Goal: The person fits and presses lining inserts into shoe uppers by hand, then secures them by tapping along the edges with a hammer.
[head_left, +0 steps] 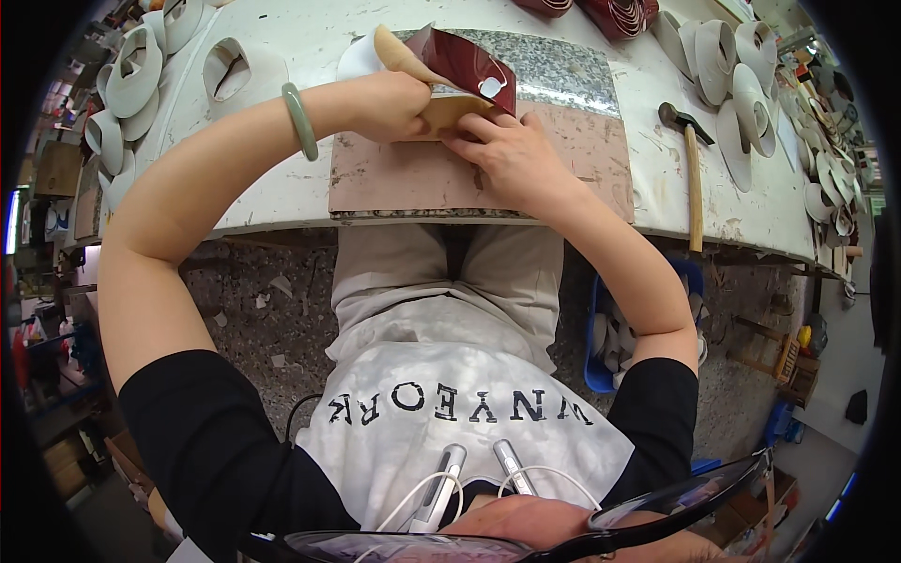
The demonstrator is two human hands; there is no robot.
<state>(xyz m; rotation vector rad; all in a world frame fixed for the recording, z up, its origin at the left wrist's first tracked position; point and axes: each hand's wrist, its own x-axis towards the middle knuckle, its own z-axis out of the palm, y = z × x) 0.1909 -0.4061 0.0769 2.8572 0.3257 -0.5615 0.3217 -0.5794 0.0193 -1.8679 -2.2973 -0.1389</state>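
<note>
A glossy dark red shoe upper [460, 64] with a tan lining [449, 114] stands over the far part of a pinkish work board [404, 183]. My left hand [399, 105] is closed on the tan lining at its left side, the fingertips tucked from sight. From the right, my right hand [511, 155] pinches the near edge of the same piece with bent fingers; its thumb is hidden. A pale round spot shows on the red face. Behind my left hand lies a white piece [358, 61], partly covered.
A speckled stone slab [563, 75] lies beyond the board. To the right rests a hammer [693, 169] with a wooden handle. White curved shoe parts [239, 70] stand at both sides, and dark red pieces [619, 14] at the far edge. A blue bin [601, 347] sits below the table.
</note>
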